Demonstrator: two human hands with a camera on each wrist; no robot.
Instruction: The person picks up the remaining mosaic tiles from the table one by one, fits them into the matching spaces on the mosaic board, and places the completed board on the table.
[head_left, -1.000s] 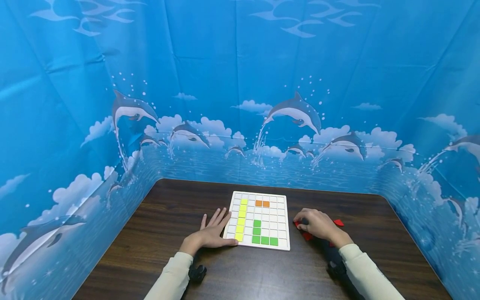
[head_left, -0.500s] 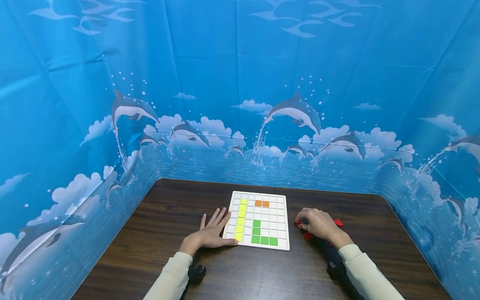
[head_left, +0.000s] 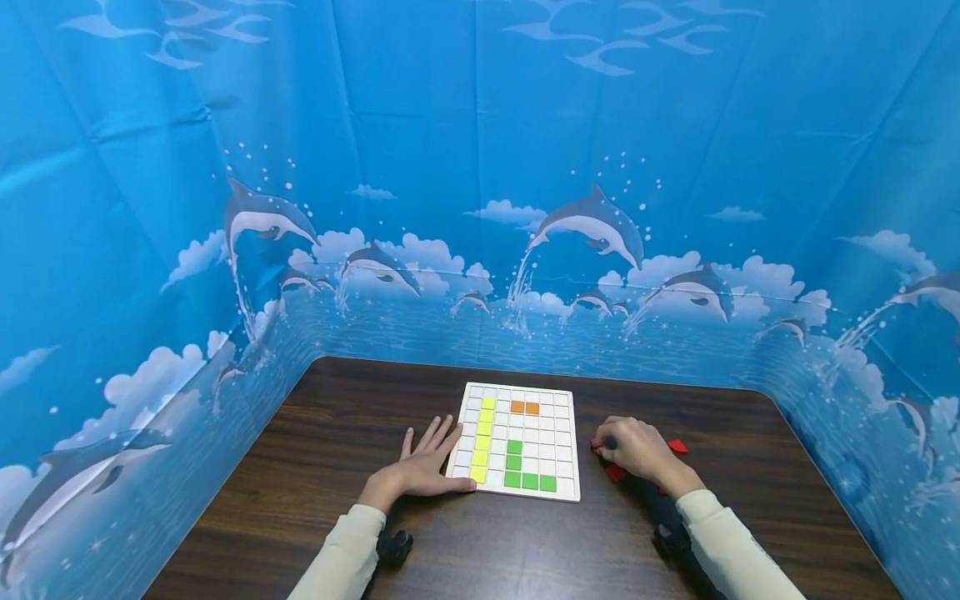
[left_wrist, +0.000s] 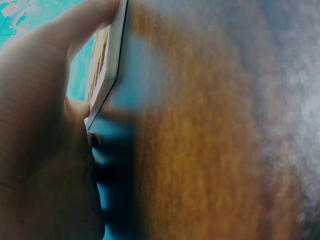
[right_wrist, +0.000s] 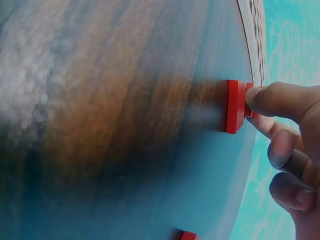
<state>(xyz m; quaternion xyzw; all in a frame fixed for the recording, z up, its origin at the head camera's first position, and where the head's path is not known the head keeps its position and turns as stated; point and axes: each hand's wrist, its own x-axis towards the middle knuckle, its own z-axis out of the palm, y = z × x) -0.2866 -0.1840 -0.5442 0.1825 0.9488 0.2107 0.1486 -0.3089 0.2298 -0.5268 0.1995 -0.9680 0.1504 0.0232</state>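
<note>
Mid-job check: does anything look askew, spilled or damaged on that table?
No, nothing stands out. The coloured squares line up with the grid on the white board; loose red pieces lie around the right hand, with no spill or damage visible.

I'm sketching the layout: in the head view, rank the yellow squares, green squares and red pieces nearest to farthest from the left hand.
1. Yellow squares: left side of the board.
2. Green squares: its lower middle, extending right.
3. Red pieces: to its right.
</note>
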